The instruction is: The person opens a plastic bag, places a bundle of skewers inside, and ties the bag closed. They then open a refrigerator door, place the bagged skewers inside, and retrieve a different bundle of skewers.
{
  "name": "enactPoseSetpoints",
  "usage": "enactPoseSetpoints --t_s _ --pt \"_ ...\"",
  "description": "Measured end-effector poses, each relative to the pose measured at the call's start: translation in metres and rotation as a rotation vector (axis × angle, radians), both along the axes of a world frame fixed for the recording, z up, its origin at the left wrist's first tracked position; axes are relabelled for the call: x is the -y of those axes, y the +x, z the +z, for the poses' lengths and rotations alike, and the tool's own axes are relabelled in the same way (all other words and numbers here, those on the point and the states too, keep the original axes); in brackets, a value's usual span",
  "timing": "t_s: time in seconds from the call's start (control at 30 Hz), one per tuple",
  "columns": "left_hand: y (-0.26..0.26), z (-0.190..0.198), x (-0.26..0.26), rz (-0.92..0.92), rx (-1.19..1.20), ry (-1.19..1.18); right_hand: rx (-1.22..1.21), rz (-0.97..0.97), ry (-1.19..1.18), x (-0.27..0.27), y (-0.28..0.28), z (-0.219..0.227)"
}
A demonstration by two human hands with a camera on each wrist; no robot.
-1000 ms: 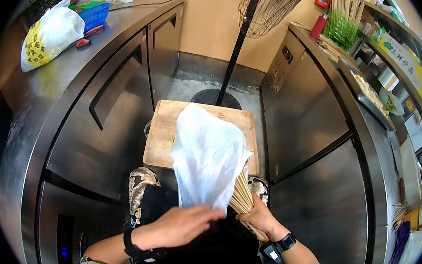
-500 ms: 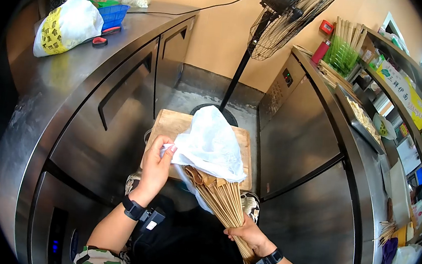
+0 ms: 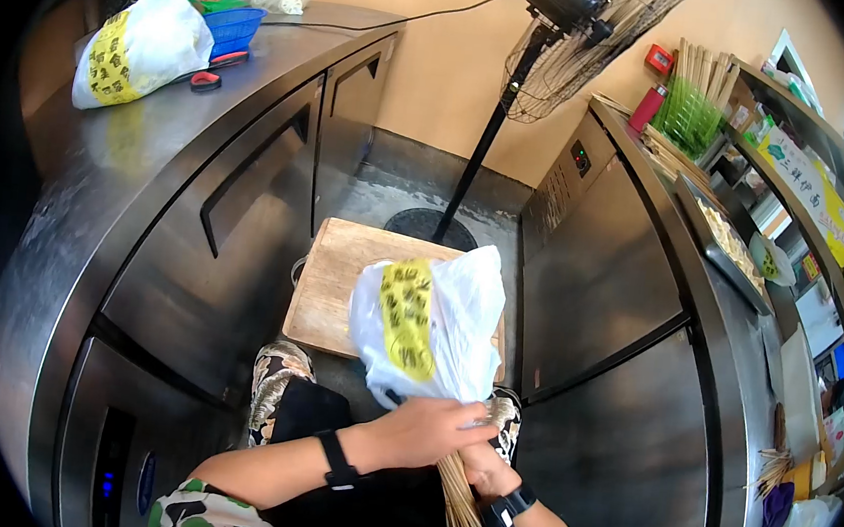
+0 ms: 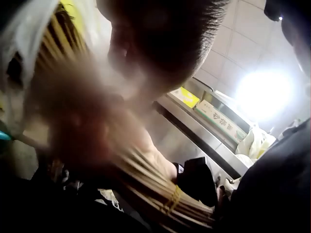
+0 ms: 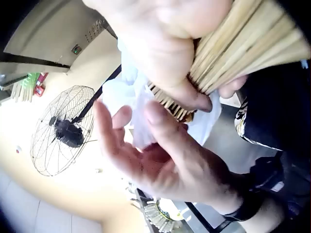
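Note:
My right hand (image 3: 486, 468) grips a bundle of thin wooden skewers (image 3: 458, 503), whose bare ends point down toward my lap. A yellow band (image 4: 172, 196) circles the bundle in the left wrist view. Over the bundle's far end sits a white plastic bag (image 3: 472, 318) with a yellow printed panel and dark lettering. My left hand (image 3: 417, 432) lies across the bag's mouth, close against the right hand. In the right wrist view its curled fingers and thumb hold gathered bag film (image 5: 141, 124). What is on the skewers is mostly hidden inside the bag.
A wooden board (image 3: 335, 286) lies in front of my knees, with a standing fan (image 3: 561, 55) behind it. Steel counters flank me. The left one bears another white bag (image 3: 150, 49), a blue basket (image 3: 231, 31) and red-handled scissors (image 3: 207, 81); the right one, a tray (image 3: 730, 245).
My left hand has moved from the bag's far left edge back to the right hand. The bag now covers the skewers' far end, its yellow panel turned up.

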State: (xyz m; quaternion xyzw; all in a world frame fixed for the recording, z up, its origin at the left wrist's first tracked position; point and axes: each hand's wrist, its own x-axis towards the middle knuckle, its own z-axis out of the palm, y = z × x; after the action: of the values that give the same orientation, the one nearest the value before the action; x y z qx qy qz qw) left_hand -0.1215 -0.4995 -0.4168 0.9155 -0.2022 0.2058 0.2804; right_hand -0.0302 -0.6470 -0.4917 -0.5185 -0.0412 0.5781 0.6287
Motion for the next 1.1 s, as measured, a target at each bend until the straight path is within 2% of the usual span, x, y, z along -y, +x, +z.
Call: enactPoseSetpoints --t_s 0.03,0.07,0.17,0.2,0.3,0.37,0.4,0.5,0.53,0.57,0.63,0.73,0.77,0.83,0.87,0.97,1.03,1.1 --pt "-0.007 -0.001 -0.004 0.135 0.031 -0.04 -0.077 -0.045 0.023 -0.005 0.002 0.0" --pt "-0.016 -0.002 -0.011 0.269 0.06 -0.079 -0.056 0.023 0.103 -0.008 0.011 -0.008" --pt "-0.029 -0.016 -0.036 0.77 0.163 -0.313 -0.379 0.085 0.279 -0.028 0.016 -0.003" --pt "-0.027 -0.035 -0.049 0.807 0.137 -0.442 -0.44 0.059 0.333 -0.034 0.012 -0.004" --pt "-0.022 -0.075 -0.055 0.867 -0.221 -0.898 -0.646 0.031 0.488 -0.052 0.005 -0.011" --pt "-0.017 -0.081 -0.054 0.686 -0.353 -1.402 -0.83 0.056 0.595 -0.065 0.003 -0.026" --pt "-0.014 -0.083 -0.054 0.573 -0.422 -1.645 -0.792 0.021 0.616 -0.071 0.002 -0.032" --pt "-0.005 -0.111 -0.071 0.52 -0.394 -1.492 -0.909 -0.045 0.595 -0.086 -0.001 -0.041" --pt "-0.007 -0.118 -0.072 0.594 -0.256 -1.425 -0.977 -0.05 0.606 -0.089 -0.002 -0.043" --pt "-0.009 -0.135 -0.081 0.76 -0.188 -1.196 -0.981 -0.05 0.628 -0.091 -0.003 -0.048" --pt "-0.031 -0.112 -0.087 0.854 -0.146 -0.72 -0.99 -0.046 0.67 -0.092 -0.006 -0.059" --pt "-0.05 -0.106 -0.092 0.853 -0.043 -0.556 -0.934 -0.088 0.614 -0.089 -0.011 -0.055" --pt "-0.053 -0.102 -0.096 0.894 -0.067 -0.642 -0.907 -0.107 0.583 -0.088 -0.012 -0.054" --pt "-0.051 -0.104 -0.102 0.955 0.108 -0.762 -0.866 -0.079 0.558 -0.085 -0.012 -0.059" --pt "-0.052 -0.104 -0.104 0.943 0.117 -0.796 -0.842 -0.066 0.546 -0.082 -0.013 -0.062" --pt "-0.052 -0.105 -0.104 0.566 -0.276 -1.158 -0.867 -0.003 0.594 -0.076 -0.01 -0.074" --pt "-0.048 -0.09 -0.12 0.325 -0.558 -0.89 -0.798 0.022 0.527 -0.068 -0.007 -0.076" --pt "-0.027 -0.092 -0.141 0.502 -0.629 -1.217 -0.78 0.091 0.539 -0.062 -0.004 -0.079"
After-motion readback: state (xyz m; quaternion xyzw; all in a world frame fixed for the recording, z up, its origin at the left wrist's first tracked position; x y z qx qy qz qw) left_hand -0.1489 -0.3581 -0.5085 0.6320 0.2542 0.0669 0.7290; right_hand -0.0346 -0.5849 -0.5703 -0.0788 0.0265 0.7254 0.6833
